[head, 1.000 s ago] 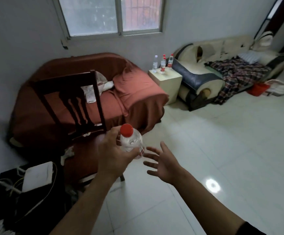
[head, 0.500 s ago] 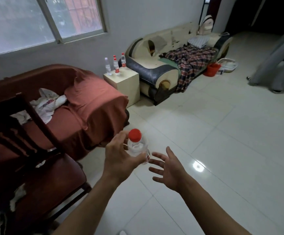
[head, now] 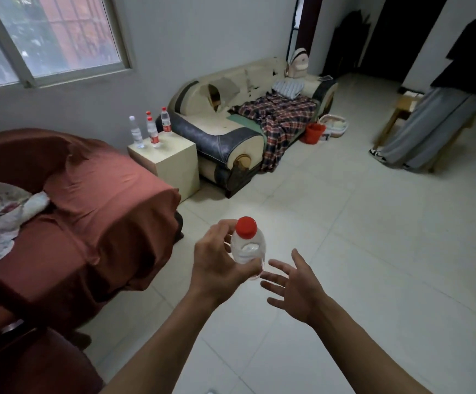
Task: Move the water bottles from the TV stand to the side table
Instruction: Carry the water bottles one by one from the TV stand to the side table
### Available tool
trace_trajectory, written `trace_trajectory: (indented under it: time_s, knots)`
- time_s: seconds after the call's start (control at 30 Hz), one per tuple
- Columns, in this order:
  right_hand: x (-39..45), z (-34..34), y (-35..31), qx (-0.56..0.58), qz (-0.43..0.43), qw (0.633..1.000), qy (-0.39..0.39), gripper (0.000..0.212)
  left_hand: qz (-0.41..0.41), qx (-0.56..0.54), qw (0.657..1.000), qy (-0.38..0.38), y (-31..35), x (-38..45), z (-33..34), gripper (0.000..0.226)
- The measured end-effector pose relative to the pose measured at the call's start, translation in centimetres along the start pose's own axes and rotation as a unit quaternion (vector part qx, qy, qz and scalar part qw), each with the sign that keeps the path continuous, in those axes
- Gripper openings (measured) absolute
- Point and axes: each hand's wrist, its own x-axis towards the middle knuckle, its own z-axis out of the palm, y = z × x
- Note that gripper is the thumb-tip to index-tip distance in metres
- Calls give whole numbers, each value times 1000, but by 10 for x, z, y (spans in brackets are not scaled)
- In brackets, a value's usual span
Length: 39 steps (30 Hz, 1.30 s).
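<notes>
My left hand [head: 217, 263] grips a clear water bottle [head: 247, 245] with a red cap, held upright in front of me over the tiled floor. Just to its right, my right hand [head: 293, 285] is spread with straight fingers and holds nothing. Far ahead stands the cream side table [head: 171, 157], between the two sofas. On its top stand several water bottles [head: 153, 132]; most have red caps and labels, and the leftmost is plain and clear. The TV stand is out of view.
A sofa under a red-brown cover [head: 94, 211] lies at my left, with crumpled cloth on it. A cream and dark sofa [head: 231, 135] with a plaid blanket sits beyond the table. A dark chair [head: 17, 351] is at lower left. A person [head: 441, 115] stands at far right.
The view has swung right and moved forward: the side table looks nearer and the chair has slid to the lower left. My left hand still grips the bottle, the right stays spread beside it.
</notes>
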Motion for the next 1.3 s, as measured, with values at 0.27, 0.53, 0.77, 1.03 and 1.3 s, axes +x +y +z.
trace_trajectory:
  time_s: [0.27, 0.53, 0.77, 1.03, 1.3]
  knots:
    - [56, 38, -51, 9, -12, 1000, 11, 69, 23, -30, 999, 4, -47, 83, -10, 65]
    - [128, 57, -93, 36, 20, 999, 1, 72, -4, -32, 999, -4, -90, 151, 1, 60]
    - [219, 63, -162, 70, 25, 997, -37, 75, -2, 4, 1000, -25, -122, 249, 30, 61]
    - [304, 74, -272, 48, 22, 997, -60, 76, -31, 12, 999, 5, -146, 369, 66, 72]
    - [378, 95, -343, 24, 34, 998, -54, 73, -57, 8, 998, 37, -188, 454, 80, 69]
